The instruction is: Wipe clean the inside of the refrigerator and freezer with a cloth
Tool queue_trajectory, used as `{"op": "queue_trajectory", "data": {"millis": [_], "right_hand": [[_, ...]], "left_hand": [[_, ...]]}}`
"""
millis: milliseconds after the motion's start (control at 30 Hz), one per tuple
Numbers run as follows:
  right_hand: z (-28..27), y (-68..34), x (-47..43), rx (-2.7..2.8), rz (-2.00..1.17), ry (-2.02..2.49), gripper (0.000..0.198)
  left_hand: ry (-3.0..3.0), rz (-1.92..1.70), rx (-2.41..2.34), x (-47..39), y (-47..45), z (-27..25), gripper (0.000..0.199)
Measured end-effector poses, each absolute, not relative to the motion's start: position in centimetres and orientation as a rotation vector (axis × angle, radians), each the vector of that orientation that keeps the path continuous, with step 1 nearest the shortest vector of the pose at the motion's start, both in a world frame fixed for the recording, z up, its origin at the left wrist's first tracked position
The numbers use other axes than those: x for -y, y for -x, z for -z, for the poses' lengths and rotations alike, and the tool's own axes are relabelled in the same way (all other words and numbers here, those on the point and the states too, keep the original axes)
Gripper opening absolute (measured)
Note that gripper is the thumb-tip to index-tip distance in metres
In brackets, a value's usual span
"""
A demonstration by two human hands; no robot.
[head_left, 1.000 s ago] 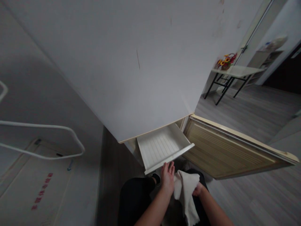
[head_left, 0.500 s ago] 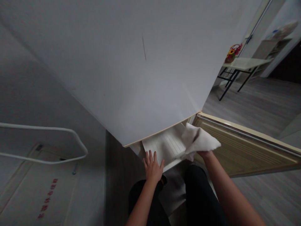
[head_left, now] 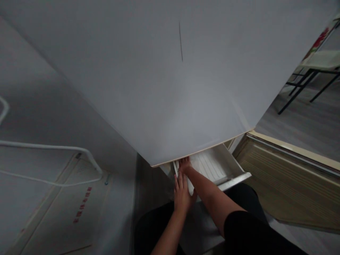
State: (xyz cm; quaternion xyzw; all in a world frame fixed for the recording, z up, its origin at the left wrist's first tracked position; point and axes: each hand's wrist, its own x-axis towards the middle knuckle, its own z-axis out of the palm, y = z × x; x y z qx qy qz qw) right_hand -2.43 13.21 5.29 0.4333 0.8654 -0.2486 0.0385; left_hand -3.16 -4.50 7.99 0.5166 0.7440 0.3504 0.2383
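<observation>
Fridge (head_left: 183, 102), door (head_left: 287, 182) swung out, drawer (head_left: 212, 163) extended. Your left hand (head_left: 183, 194): fingers extended, nothing visibly held, at drawer's front-left. Your right hand (head_left: 185, 164) crossed rightmost-to-left inside, shifting work there; grip unclear. Cloth hidden.

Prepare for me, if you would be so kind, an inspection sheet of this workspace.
Surface: ribbed floor of the pulled-out drawer; above it, a large white cabinet with a thin dark mark.
Job's things: the drawer, with both grips at it.
Clutter: at left, a white tubular loop and a pale panel with red characters.
Grips: left grip, a bare hand, fingers extended at the drawer's near left corner; right grip, also bare, inside near the left side, any hold unclear.
Cables: nothing seen.
Surroundings: open ridged door at right; a dark-legged table beyond.
</observation>
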Motion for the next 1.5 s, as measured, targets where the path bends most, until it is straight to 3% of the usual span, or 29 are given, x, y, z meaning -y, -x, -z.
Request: {"op": "queue_trajectory", "data": {"millis": [167,333,533,733,967,1100,1267,1500], "right_hand": [[-2.4,-2.0,-16.7,-2.7,0.537,-1.444,0.077],[-2.8,-9.9,-21.3,-2.503,0.307,-1.687,0.082],[-4.3,-15.6,-23.4,-2.482,0.28,-1.594,0.069],[-3.2,-10.8,-21.8,-2.418,0.45,-1.523,0.094],[-3.0,-1.8,-15.2,-2.653,0.584,-0.96,0.09],[-3.0,-1.5,-14.3,-2.695,0.598,-0.823,0.09],[-3.5,-7.9,-18.6,-2.548,0.484,-1.129,0.113],[-3.2,-16.8,-22.3,-2.31,0.308,-1.473,0.108]], "left_hand": [[-1.682,-0.669,-2.233,4.5,2.7,-7.8,0.068],[-1.86,-0.488,-2.33,4.4,2.5,-7.6,0.063],[-1.965,-0.532,-2.358,4.1,2.9,-5.8,0.062],[-2.011,-0.565,-2.344,4.0,3.2,-4.9,0.061],[-2.001,-0.564,-2.33,4.0,3.2,-5.2,0.06],[-1.999,-0.578,-2.333,4.0,3.1,-5.3,0.061],[-2.017,-0.596,-2.34,4.1,3.1,-5.3,0.054],[-2.025,-0.64,-2.335,4.0,3.1,-5.3,0.055]]}}
